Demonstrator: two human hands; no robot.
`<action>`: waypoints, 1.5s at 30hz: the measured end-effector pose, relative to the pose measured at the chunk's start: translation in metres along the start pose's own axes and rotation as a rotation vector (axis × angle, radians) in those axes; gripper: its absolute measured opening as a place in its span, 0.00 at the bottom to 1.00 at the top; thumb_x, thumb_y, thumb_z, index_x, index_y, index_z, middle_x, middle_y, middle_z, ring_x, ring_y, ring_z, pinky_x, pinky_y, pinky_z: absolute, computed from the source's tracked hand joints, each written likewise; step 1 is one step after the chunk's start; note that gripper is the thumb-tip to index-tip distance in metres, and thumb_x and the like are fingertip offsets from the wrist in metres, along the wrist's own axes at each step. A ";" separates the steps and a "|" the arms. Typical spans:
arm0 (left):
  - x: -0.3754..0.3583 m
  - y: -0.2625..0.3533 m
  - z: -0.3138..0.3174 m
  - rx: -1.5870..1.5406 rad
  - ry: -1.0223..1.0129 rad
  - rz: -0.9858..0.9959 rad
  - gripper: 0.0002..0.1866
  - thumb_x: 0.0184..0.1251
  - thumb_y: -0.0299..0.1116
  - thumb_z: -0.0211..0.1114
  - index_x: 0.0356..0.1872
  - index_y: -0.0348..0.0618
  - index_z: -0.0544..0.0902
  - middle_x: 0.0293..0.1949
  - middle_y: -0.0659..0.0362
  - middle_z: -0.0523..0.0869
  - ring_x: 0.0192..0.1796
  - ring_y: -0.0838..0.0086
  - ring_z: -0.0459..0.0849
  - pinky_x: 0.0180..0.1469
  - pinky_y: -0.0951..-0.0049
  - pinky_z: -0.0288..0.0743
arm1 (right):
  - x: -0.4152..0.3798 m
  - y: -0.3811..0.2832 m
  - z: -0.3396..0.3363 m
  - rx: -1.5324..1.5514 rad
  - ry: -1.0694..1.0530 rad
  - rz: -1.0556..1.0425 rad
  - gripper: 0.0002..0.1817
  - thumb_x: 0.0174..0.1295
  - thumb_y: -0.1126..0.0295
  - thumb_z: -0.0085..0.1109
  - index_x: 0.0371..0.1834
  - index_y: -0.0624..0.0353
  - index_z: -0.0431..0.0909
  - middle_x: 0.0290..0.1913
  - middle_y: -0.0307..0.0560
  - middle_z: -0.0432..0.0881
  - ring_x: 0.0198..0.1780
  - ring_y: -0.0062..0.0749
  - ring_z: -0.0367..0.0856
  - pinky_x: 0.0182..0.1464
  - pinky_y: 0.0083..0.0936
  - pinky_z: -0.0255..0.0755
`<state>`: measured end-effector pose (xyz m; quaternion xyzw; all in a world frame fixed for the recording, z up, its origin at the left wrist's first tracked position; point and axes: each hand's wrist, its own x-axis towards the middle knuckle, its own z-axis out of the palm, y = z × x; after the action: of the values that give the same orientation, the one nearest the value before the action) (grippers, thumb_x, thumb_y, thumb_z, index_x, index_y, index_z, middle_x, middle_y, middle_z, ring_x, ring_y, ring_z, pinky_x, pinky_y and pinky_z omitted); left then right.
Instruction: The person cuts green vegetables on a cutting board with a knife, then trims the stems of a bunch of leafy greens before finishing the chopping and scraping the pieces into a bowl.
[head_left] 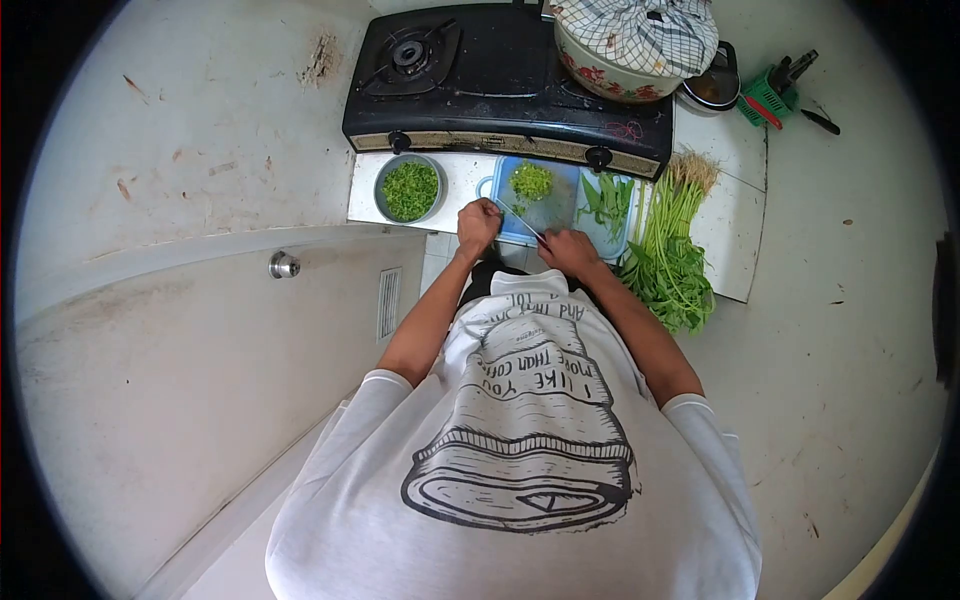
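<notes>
My right hand (570,252) is closed around the dark red handle of a knife (520,220), whose blade slants up and left over the near side of a blue cutting board (552,212). By the blade's tip, at the board's left edge, my left hand (479,222) is closed with the fingers pinched together; what they hold, if anything, is too small to make out. A small heap of chopped greens (530,182) lies on the board. Several loose green leaves (606,200) rest on its right part. Left of the board stands a round grey bowl (438,204) of chopped greens.
A bunch of leafy stems with roots (672,235) lies right of the board. Behind is a black gas stove (500,75) bearing a flowered pot (610,82) under a checked cloth (640,35). A lidded pan (712,90) and a green basket (768,98) with utensils stand further right.
</notes>
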<state>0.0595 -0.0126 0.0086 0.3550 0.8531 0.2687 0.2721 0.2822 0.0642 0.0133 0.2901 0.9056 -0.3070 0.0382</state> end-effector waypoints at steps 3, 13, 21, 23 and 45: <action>0.002 0.009 -0.006 0.063 -0.023 0.013 0.06 0.54 0.25 0.67 0.33 0.40 0.89 0.32 0.51 0.92 0.38 0.57 0.92 0.47 0.61 0.84 | -0.002 -0.003 -0.004 -0.011 0.026 -0.010 0.19 0.68 0.55 0.58 0.37 0.63 0.84 0.29 0.63 0.86 0.33 0.61 0.88 0.41 0.52 0.82; -0.014 0.007 0.000 0.183 0.037 0.397 0.05 0.63 0.23 0.64 0.37 0.34 0.86 0.37 0.35 0.84 0.39 0.39 0.85 0.45 0.49 0.82 | 0.000 -0.005 -0.002 -0.006 0.072 0.041 0.18 0.69 0.57 0.55 0.36 0.63 0.85 0.30 0.63 0.87 0.34 0.59 0.88 0.42 0.52 0.83; -0.005 0.001 0.004 0.064 0.038 0.260 0.06 0.60 0.23 0.64 0.36 0.35 0.87 0.36 0.37 0.86 0.38 0.44 0.87 0.44 0.52 0.83 | -0.006 -0.004 -0.004 0.000 0.090 0.027 0.18 0.69 0.57 0.55 0.35 0.63 0.85 0.30 0.63 0.87 0.32 0.59 0.88 0.41 0.51 0.83; 0.001 -0.003 0.007 0.031 0.020 0.206 0.07 0.59 0.23 0.63 0.35 0.35 0.87 0.36 0.38 0.86 0.38 0.45 0.88 0.44 0.53 0.84 | -0.008 -0.005 -0.006 0.005 0.102 0.017 0.18 0.69 0.57 0.55 0.35 0.63 0.85 0.30 0.63 0.87 0.33 0.59 0.88 0.40 0.51 0.83; -0.019 0.000 -0.002 0.150 0.015 0.490 0.05 0.63 0.23 0.63 0.36 0.33 0.85 0.35 0.41 0.83 0.40 0.45 0.84 0.47 0.51 0.81 | -0.004 -0.011 0.000 -0.015 0.022 0.055 0.19 0.69 0.55 0.57 0.39 0.63 0.84 0.30 0.64 0.86 0.35 0.60 0.88 0.44 0.52 0.82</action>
<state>0.0697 -0.0271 0.0148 0.5684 0.7611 0.2650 0.1656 0.2793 0.0556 0.0202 0.3178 0.9000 -0.2959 0.0388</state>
